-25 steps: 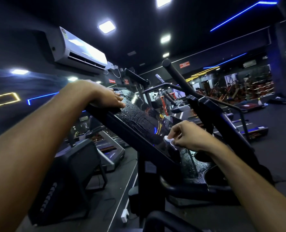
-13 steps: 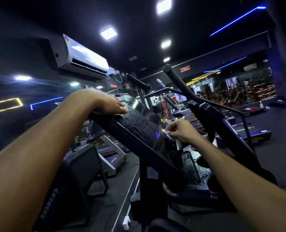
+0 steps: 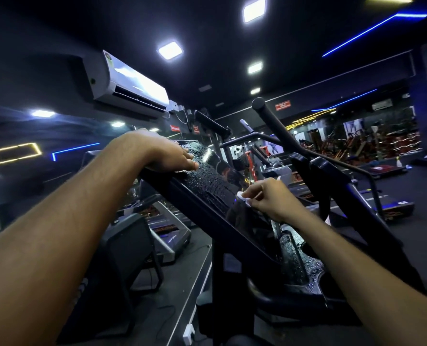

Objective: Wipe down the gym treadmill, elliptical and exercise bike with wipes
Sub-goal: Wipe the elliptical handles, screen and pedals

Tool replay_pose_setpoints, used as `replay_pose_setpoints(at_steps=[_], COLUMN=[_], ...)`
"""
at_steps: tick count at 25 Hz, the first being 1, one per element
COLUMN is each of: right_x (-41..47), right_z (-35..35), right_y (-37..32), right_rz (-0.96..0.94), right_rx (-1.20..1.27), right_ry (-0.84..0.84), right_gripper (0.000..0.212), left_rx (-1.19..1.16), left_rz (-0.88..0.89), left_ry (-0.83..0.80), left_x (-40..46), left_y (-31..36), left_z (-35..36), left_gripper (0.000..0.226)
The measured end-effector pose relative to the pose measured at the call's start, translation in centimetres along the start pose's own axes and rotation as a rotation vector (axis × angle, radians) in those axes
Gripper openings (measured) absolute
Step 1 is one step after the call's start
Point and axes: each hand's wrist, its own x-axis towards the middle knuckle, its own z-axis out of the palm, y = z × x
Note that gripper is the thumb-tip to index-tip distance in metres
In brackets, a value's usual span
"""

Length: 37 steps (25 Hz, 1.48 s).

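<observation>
We are in the middle of wiping one machine, and we judge that most of the task is still left. The tilted black console panel [image 3: 215, 188] is covered with small drops over its upper part, so this part looks wet but not yet wiped dry. Below the right hand the panel looks darker and smoother; if it is already wiped, we cannot tell for sure. Which machine this console belongs to we also cannot say with certainty; long black handlebars [image 3: 277, 126] rise just to the right of the panel.

Our left hand [image 3: 167, 156] rests on the upper left edge of the panel, fingers almost straight, holding nothing and only steadying. Our right hand [image 3: 269, 198] has the fingers curled and pinches a small white wipe [image 3: 243, 198], which touches the middle of the panel. The wipe is crumpled and mostly hidden in the fingers.

Treadmills [image 3: 167, 228] stand to the left of the panel, lower down, and we see no wetness on them.
</observation>
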Motion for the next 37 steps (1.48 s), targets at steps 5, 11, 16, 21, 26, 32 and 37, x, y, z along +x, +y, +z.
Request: replay_pose_setpoints(at_steps=[5,11,16,21,26,32,37], right_x=[-6.0,-3.3,5.8,8.9,3.8,-3.3,2.7], right_z=[-2.8,-1.7,1.2,2.3,1.0,-1.3,1.2], right_y=[-4.4,-4.0,-0.9,1.0,-4.6,-8.0,-5.2], right_rz=[-0.058,-0.015,0.051,0.159,-0.072,-0.219,-0.137], right_rx=[-0.122,0.004,-0.067,-0.104,-0.034,0.022,-0.023], right_ry=[-0.133,-0.052,0.007,0.032,0.069,-0.002,0.075], right_gripper=[0.008,0.008,0.012,0.012,0.011,0.016,0.012], left_rx=[0.031,0.05,0.099,0.049,0.061,0.039,0.026], left_rz=[-0.018,-0.028,-0.025,-0.019,0.015,-0.037,-0.04], left_ry=[-0.017,0.003,0.006,-0.003,0.024,0.04,0.169], left_x=[-0.3,-0.3,-0.7,-1.3,-1.5,-2.7,-3.9], left_y=[0.3,-0.3,0.0,0.3,0.2,0.5,0.7], left_z=[-0.2,0.2,0.1,-0.3,-0.3,-0.6,-0.6], left_gripper=[0.061,0.068,0.064,0.078,0.1,0.069,0.047])
